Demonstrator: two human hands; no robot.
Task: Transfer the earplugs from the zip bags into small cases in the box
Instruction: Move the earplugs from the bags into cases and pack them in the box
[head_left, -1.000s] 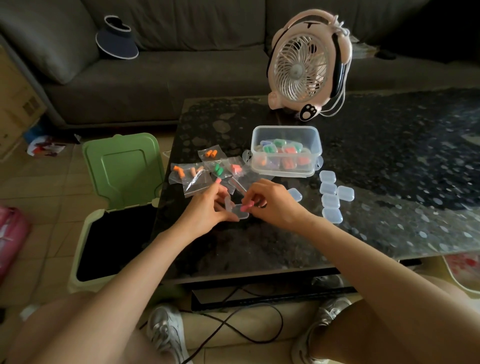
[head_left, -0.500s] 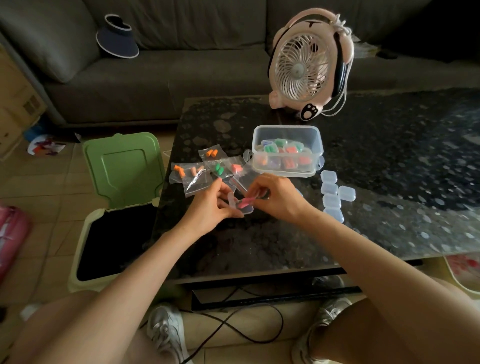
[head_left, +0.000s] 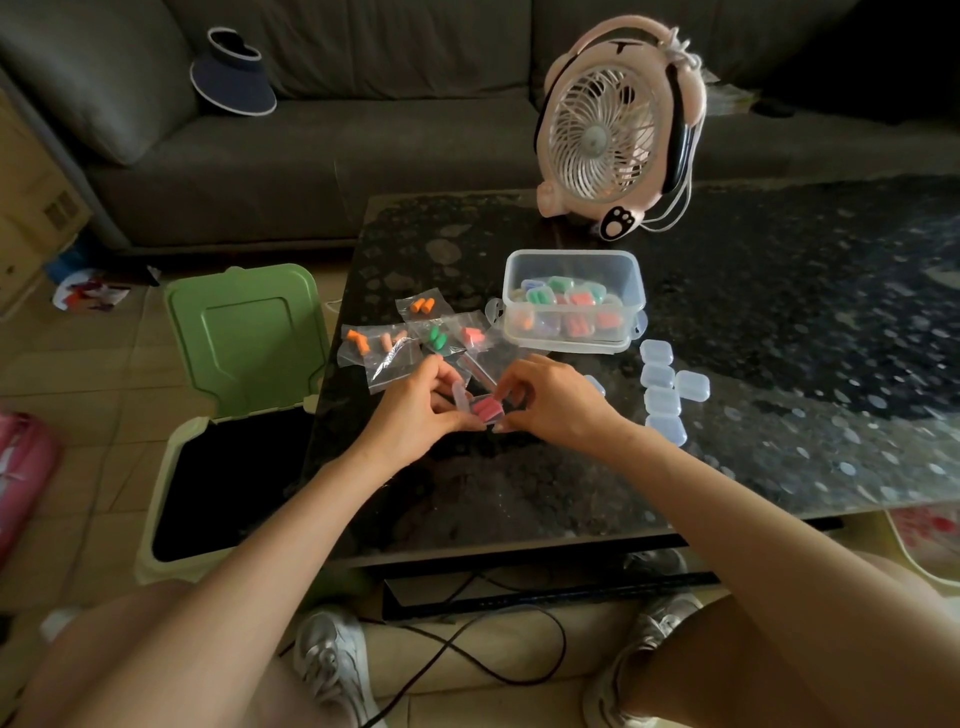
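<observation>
Both hands meet over the dark table around one small clear case (head_left: 480, 410) with pink earplugs (head_left: 487, 408) inside and its lid raised. My left hand (head_left: 418, 410) grips the case's left side. My right hand (head_left: 553, 400) pinches its right edge. Several zip bags (head_left: 410, 338) with orange, green and pink earplugs lie just beyond my hands. A clear plastic box (head_left: 574, 301) behind them holds several filled cases. Several empty small cases (head_left: 665, 387) lie in a cluster to the right.
A pink desk fan (head_left: 618, 130) stands at the back of the glass-topped table (head_left: 779, 338). A green bin (head_left: 228, 415) with its lid open sits on the floor left of the table. A grey sofa (head_left: 311, 130) with a dark visor (head_left: 234, 75) runs behind.
Both hands stayed together at the small case. The pink earplugs now lie inside it, and the case has lifted slightly from the table toward the zip bags.
</observation>
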